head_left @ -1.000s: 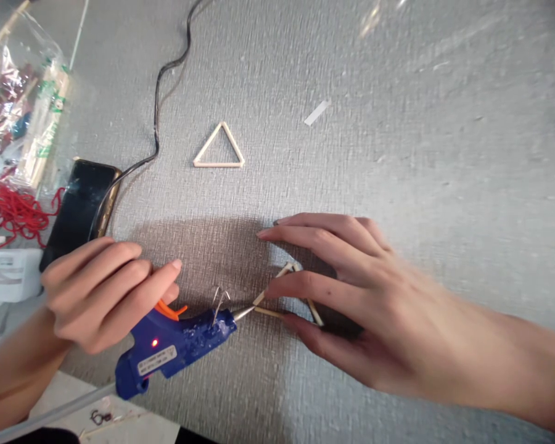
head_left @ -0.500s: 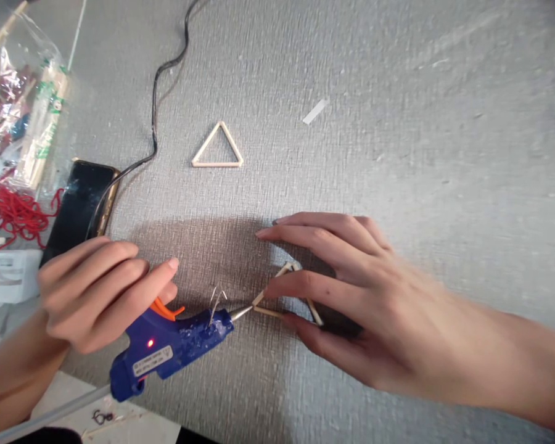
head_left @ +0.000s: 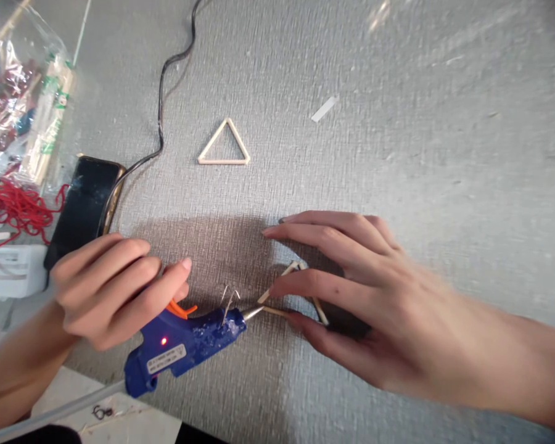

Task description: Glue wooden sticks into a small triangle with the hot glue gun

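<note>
the left hand [head_left: 115, 290] is wrapped around the grip of a blue glue gun [head_left: 185, 345], fingers closed over the handle near the orange trigger [head_left: 181, 308]. a red indicator light shows on the gun body. the metal nozzle [head_left: 253, 313] points right and meets the left corner of a small stick triangle [head_left: 287, 290] lying on the grey textured table [head_left: 398, 123].

the right hand [head_left: 351, 290] lies over that triangle, thumb and a forefinger pinched on its sticks at the corner beside the nozzle; the other fingers are spread flat above it. part of the triangle is hidden under the palm.

a second, finished stick triangle [head_left: 224, 143] lies apart, further up the table. a short white strip [head_left: 324, 109] rests to its right. the gun's black cable [head_left: 164, 105] snakes away to the top edge. at the left sit a black phone [head_left: 81, 206], red string [head_left: 13, 209], a white box [head_left: 9, 271] and a clear bag of sticks [head_left: 28, 105].
</note>
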Demonstrator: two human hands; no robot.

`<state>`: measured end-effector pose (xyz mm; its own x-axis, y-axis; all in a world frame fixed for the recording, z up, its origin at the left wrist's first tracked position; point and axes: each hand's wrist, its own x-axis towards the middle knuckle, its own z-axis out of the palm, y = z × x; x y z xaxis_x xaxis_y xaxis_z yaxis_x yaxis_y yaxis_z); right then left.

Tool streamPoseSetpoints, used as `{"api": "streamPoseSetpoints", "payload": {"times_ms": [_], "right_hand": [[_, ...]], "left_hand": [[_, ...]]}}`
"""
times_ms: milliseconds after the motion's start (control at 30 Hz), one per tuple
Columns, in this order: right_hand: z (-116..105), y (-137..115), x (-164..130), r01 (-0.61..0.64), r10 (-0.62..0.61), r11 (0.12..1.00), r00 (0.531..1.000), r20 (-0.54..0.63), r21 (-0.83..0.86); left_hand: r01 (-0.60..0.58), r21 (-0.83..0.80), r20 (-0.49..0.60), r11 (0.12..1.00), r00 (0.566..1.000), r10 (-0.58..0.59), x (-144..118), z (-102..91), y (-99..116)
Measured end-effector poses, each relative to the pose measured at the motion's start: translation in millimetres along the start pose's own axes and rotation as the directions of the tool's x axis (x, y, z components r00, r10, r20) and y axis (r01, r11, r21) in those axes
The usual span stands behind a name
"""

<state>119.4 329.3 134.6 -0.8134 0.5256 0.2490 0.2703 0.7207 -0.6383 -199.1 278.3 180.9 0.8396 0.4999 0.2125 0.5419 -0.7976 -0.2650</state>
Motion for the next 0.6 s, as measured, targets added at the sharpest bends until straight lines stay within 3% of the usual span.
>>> {"api": "streamPoseSetpoints", "payload": {"times_ms": [600], "right_hand": [[0.1,0.5,-1.4,0.003,-0.003,1.000,1.000,0.003,-0.010]], "left_hand": [[0.022,-0.018,-0.017,1.000,1.000,-0.023,-4.1,-0.1,-2.8]]}}
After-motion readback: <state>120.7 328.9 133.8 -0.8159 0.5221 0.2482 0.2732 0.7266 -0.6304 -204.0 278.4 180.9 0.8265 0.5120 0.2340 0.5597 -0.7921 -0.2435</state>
